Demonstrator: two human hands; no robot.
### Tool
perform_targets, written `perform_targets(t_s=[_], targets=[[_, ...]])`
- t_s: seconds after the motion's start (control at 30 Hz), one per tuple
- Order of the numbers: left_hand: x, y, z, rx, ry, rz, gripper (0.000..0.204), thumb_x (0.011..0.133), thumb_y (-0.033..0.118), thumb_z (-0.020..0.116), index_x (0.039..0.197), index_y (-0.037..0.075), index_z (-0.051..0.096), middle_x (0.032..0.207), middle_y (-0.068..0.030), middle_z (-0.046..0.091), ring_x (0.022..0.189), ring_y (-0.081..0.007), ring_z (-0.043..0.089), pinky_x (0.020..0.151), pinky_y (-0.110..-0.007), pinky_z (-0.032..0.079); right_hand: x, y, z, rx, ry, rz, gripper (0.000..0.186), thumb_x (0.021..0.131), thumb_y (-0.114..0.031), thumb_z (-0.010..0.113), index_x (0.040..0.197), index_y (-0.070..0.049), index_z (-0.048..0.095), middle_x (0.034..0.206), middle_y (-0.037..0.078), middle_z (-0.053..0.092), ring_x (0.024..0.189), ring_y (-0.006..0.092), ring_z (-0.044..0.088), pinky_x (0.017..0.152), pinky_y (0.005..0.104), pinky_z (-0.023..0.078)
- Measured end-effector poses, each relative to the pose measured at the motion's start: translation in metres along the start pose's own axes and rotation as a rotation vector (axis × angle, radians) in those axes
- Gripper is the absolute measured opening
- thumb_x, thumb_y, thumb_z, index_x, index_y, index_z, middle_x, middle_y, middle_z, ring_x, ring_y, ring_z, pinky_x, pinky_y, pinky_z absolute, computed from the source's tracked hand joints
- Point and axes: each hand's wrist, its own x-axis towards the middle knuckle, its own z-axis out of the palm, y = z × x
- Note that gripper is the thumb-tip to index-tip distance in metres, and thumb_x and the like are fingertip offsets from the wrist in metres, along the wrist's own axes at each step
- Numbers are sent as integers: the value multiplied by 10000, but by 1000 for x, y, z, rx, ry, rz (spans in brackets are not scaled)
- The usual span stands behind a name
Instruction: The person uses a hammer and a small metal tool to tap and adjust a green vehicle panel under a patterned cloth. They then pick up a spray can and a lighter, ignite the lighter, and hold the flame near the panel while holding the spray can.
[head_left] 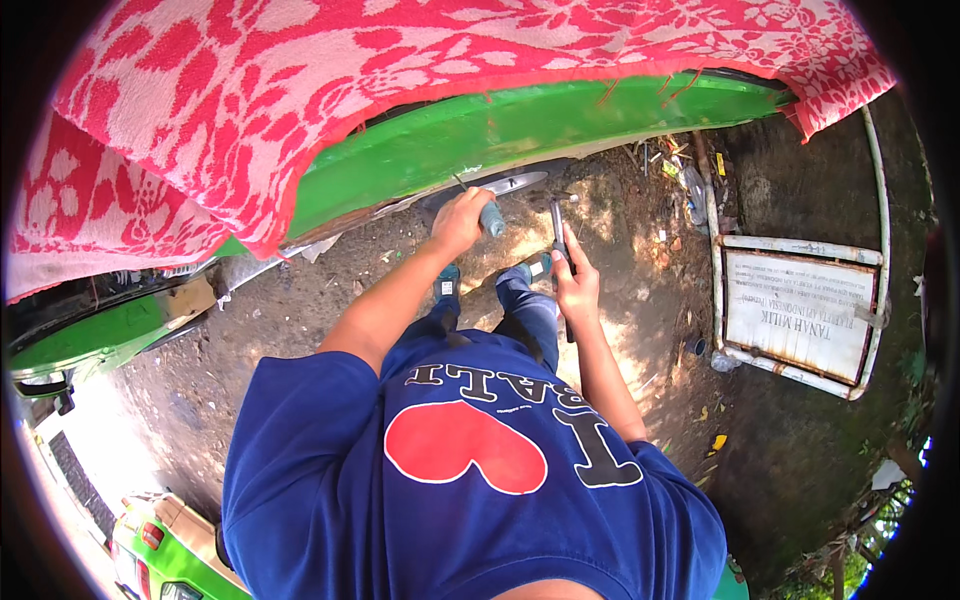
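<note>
My left hand (460,222) is closed around a screwdriver (491,219) with a blue-grey handle. Its thin shaft points up and left toward the lower edge of a green car body panel (430,135); I cannot tell whether the tip touches. In my right hand (578,283) is a hammer (558,225), gripped by its dark handle, with its head up and apart from the screwdriver. Just below the panel, beyond my left hand, a grey curved part (515,183) shows, mostly hidden by the car.
A red and pink floral cloth (370,60) drapes over the car. To the right, a white sign in a rusty frame (800,310) leans over the ground. Litter (690,185) lies by a pipe. Another green vehicle (175,545) stands at lower left. My shoes (447,282) are on dirt ground.
</note>
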Motion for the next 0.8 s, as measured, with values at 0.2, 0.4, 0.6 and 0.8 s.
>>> perform_targets(t_s=[0.2, 0.4, 0.6, 0.8], targets=[[14, 12, 2, 119, -94, -58, 423, 734, 36, 691, 1122, 137, 556, 1098, -108, 593, 1072, -341, 599, 865, -470, 505, -1, 7, -5, 63, -1, 57, 493, 962, -148, 598, 1446, -167, 506, 779, -25, 577, 639, 41, 475, 568, 229, 430], [34, 20, 6, 153, -184, -96, 439, 753, 45, 669, 1165, 141, 551, 1127, -114, 598, 1104, -342, 591, 891, -466, 496, 2, 32, -12, 113, 26, 24, 495, 974, -155, 588, 1458, -140, 487, 758, -33, 560, 611, 31, 474, 506, 215, 407], [40, 20, 18, 175, -188, -93, 459, 761, 20, 632, 1197, 142, 554, 1146, -129, 604, 1123, -356, 577, 916, -466, 481, 5, 35, -27, 123, 34, 60, 505, 972, -149, 584, 1466, -149, 477, 756, -28, 569, 585, 33, 470, 495, 213, 401], [49, 24, 21, 212, -235, -119, 406, 771, 36, 623, 1162, 117, 546, 1121, -153, 613, 1099, -362, 590, 888, -477, 487, 17, 46, -36, 114, 18, 111, 507, 967, -153, 588, 1463, -159, 481, 795, -19, 595, 597, 38, 487, 521, 221, 427]])
